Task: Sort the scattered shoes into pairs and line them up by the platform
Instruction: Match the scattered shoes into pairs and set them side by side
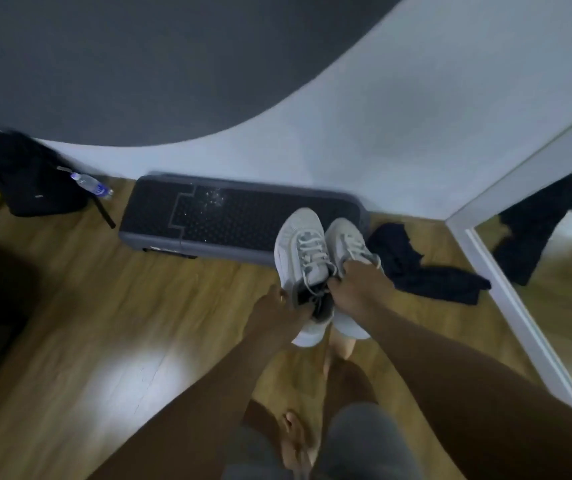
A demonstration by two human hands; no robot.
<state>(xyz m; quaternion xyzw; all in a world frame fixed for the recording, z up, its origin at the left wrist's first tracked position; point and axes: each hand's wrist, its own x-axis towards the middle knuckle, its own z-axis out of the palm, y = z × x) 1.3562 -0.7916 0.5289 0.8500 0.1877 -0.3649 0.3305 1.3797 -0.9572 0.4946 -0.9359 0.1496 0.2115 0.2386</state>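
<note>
A person held two shoes side by side, toes pointing at the right end of the dark grey, stud-textured step platform (pixel 229 216) that lay against the pale wall. The left hand (pixel 277 315) had its grip closed on the heel opening of a white lace-up mesh sneaker (pixel 300 254), fingers curled into the collar. The right hand (pixel 359 289) had its grip closed on the collar of the second white sneaker (pixel 345 242), which touched the first along its side. Whether the soles touched the wooden plank floor (pixel 139 306) could not be told. A crumpled black cloth (pixel 419 271) lay just right of the shoes, beside a white-framed mirror (pixel 506 292). A black backpack (pixel 31 174) and a clear plastic water bottle (pixel 92 185) sat left of the platform.
</note>
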